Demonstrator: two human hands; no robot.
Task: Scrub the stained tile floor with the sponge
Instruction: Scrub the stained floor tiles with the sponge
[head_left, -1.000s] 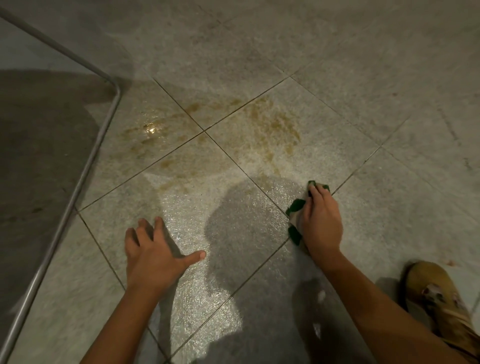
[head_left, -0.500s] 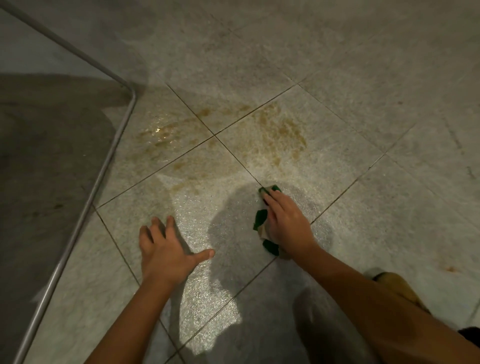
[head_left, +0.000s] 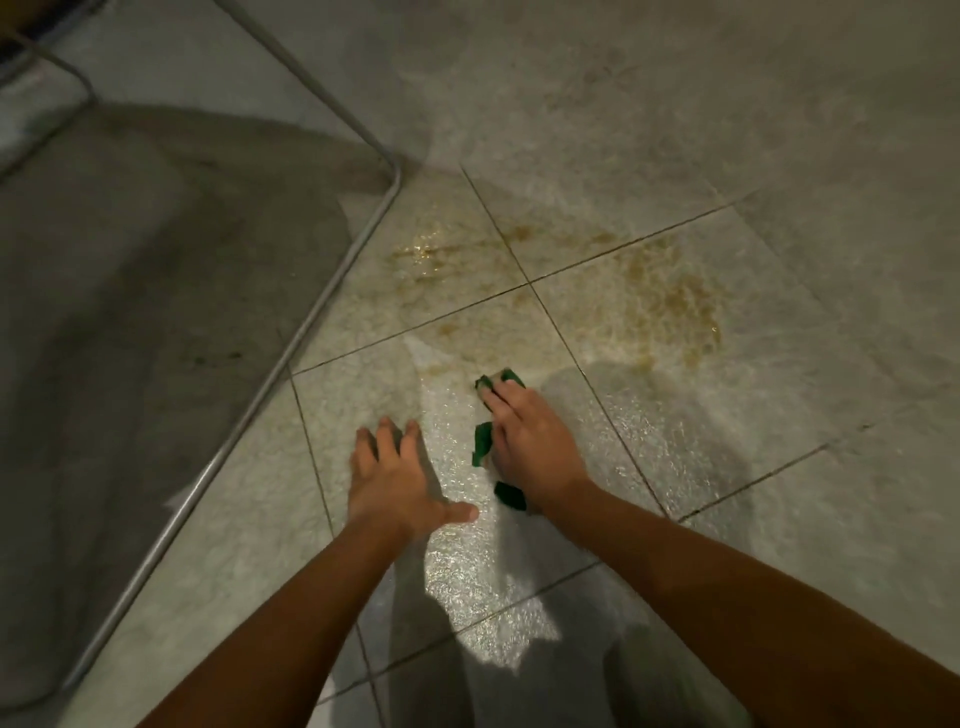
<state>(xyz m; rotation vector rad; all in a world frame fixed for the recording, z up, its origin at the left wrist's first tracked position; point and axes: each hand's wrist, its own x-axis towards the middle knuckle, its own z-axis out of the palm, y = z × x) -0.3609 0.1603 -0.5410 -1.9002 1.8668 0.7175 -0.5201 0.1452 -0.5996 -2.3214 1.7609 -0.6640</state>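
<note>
A green sponge (head_left: 483, 441) lies on the wet tile floor (head_left: 779, 415), mostly covered by my right hand (head_left: 530, 441). That hand grips it from above, and green corners show at the fingertips, at the left side and near the wrist. Beside it, my left hand (head_left: 395, 478) rests flat on the tile with the fingers spread, a short gap left of the sponge. Beyond the sponge, to the right, a brown stain (head_left: 670, 306) spreads over a tile. A smaller glossy stain (head_left: 426, 254) lies farther left near the rail.
A thin metal rail (head_left: 291, 353) runs diagonally across the floor on the left and bends at a corner (head_left: 395, 171). Behind it is a darker grey surface (head_left: 130, 312). A bright wet patch (head_left: 467, 571) shines on the tile between my forearms.
My right hand has swept the sponge leftward across the grout line, ending close to my left hand. The view has swung left, and the shoe at the right is out of sight.
</note>
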